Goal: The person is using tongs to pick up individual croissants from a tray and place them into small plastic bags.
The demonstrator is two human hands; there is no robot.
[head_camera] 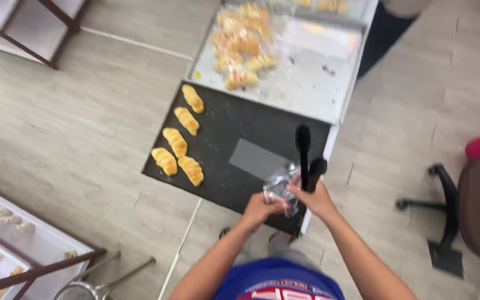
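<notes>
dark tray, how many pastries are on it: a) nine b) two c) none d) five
d: five golden pastries lie in a loose column along the left side of the dark tray, while the right hand holds black tongs and the left hand grips a clear plastic bag.

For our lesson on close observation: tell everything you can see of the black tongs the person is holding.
The black tongs have two long, slim arms, matte and dark, possibly plastic. The right hand grips them at the lower end. One arm reaches further up than the other; the rounded tips stand apart, holding nothing. They are held above the near right corner of the dark baking tray, pointing away from the person. A clear plastic bag, pinched by the left hand, lies against their lower part.
</notes>
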